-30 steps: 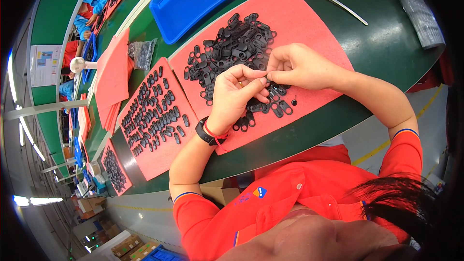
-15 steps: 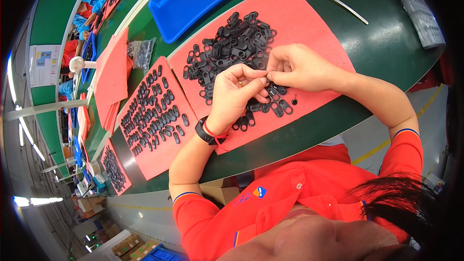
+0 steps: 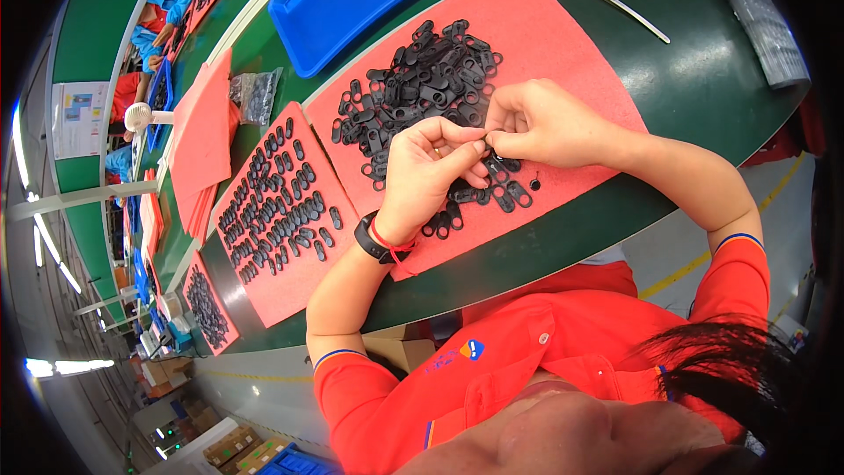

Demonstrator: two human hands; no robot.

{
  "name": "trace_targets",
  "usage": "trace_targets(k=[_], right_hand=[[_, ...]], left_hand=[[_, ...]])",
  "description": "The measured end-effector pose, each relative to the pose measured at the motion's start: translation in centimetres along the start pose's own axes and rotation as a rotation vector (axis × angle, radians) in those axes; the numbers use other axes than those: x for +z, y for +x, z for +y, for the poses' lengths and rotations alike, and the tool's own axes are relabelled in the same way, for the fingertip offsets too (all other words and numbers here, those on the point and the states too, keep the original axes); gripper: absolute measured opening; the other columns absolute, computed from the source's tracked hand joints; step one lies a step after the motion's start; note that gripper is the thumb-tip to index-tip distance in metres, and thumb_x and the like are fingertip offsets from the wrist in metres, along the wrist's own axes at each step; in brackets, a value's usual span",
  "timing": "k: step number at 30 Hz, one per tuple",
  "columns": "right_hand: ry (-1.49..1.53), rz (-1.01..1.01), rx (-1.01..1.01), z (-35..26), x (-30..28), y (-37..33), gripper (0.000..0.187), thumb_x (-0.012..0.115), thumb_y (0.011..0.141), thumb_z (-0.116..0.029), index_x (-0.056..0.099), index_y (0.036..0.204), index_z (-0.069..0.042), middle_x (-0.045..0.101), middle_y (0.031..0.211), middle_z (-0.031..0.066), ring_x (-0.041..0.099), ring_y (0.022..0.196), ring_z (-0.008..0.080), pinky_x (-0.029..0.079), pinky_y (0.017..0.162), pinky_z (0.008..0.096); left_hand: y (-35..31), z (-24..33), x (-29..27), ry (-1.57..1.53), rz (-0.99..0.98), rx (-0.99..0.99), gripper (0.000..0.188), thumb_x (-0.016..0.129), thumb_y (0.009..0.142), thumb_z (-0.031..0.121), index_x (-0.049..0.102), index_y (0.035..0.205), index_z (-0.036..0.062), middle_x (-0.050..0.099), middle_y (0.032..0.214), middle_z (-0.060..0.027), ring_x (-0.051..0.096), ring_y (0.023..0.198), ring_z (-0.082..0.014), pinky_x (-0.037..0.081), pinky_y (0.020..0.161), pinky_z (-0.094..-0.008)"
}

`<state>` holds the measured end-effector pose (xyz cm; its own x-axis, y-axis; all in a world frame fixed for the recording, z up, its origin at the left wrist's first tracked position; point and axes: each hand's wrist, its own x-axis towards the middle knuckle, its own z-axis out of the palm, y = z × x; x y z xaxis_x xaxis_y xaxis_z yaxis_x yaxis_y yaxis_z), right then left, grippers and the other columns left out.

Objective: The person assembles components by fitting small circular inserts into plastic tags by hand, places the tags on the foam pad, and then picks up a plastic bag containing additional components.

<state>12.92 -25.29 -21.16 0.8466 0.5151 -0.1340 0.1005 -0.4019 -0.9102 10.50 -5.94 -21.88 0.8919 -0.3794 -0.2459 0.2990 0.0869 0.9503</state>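
Observation:
My left hand [image 3: 424, 171] and my right hand [image 3: 552, 126] meet over the near part of a pink foam sheet [image 3: 567, 40]. Thumb and forefinger of each are pinched together at one tiny dark piece, mostly covered by the fingertips, so its kind does not show. Beyond and beneath the hands lies a loose heap of flat black oblong parts with round holes [image 3: 431, 79]. Several more of these lie right below my fingers. A small round black piece [image 3: 534, 184] rests by itself on the foam, just nearer than my right hand.
To the left, a second pink sheet [image 3: 330, 277] carries black oblong pieces in rows. Past it stand folded pink sheets [image 3: 200, 136] and a small white fan [image 3: 139, 117]. A blue tray [image 3: 308, 22] sits at the back; white tweezers [image 3: 620, 7] and a clear plastic roll [image 3: 760, 22] lie right.

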Motion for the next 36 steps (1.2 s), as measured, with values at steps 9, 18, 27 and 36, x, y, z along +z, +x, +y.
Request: trace_targets(k=[9, 18, 27, 36], right_hand=[[-0.010, -0.010, 0.015, -0.03, 0.01, 0.05, 0.021, 0.063, 0.073, -0.019, 0.063, 0.077, 0.002, 0.064, 0.068, 0.0123, 0.062, 0.063, 0.0186, 0.048, 0.057, 0.0300], [-0.014, 0.001, 0.002, 0.14, 0.17, 0.06, 0.021, 0.064, 0.073, -0.020, 0.063, 0.077, 0.001, 0.063, 0.068, 0.0122, 0.062, 0.063, 0.0187, 0.048, 0.057, 0.0304], [-0.011, 0.001, 0.008, 0.07, 0.26, 0.03, 0.020, 0.064, 0.073, -0.018, 0.061, 0.078, 0.002, 0.061, 0.067, 0.0094, 0.058, 0.061, 0.0150, 0.045, 0.055, 0.0284], [0.030, 0.002, 0.020, 0.05, 0.30, 0.15, 0.018, 0.064, 0.076, -0.015, 0.059, 0.079, 0.002, 0.057, 0.067, 0.0042, 0.053, 0.062, 0.0096, 0.042, 0.055, 0.0250]], left_hand=[[-0.04, -0.09, -0.02, -0.009, 0.005, 0.005, 0.009, 0.060, 0.083, -0.001, 0.061, 0.092, -0.0044, 0.063, 0.077, -0.0087, 0.062, 0.062, -0.0111, 0.052, 0.056, -0.0210], [-0.03, -0.10, 0.04, -0.002, 0.020, -0.003, 0.008, 0.060, 0.083, -0.002, 0.061, 0.091, -0.0043, 0.064, 0.076, -0.0085, 0.061, 0.060, -0.0104, 0.051, 0.053, -0.0206], [-0.08, -0.27, 0.08, 0.042, 0.036, 0.006, 0.007, 0.061, 0.083, -0.001, 0.061, 0.090, -0.0034, 0.063, 0.076, -0.0080, 0.058, 0.057, -0.0084, 0.049, 0.050, -0.0194], [-0.05, 0.08, 0.32, 0.029, 0.064, 0.006, 0.009, 0.062, 0.082, 0.000, 0.059, 0.088, -0.0046, 0.063, 0.074, -0.0082, 0.059, 0.056, -0.0087, 0.049, 0.047, -0.0194]])
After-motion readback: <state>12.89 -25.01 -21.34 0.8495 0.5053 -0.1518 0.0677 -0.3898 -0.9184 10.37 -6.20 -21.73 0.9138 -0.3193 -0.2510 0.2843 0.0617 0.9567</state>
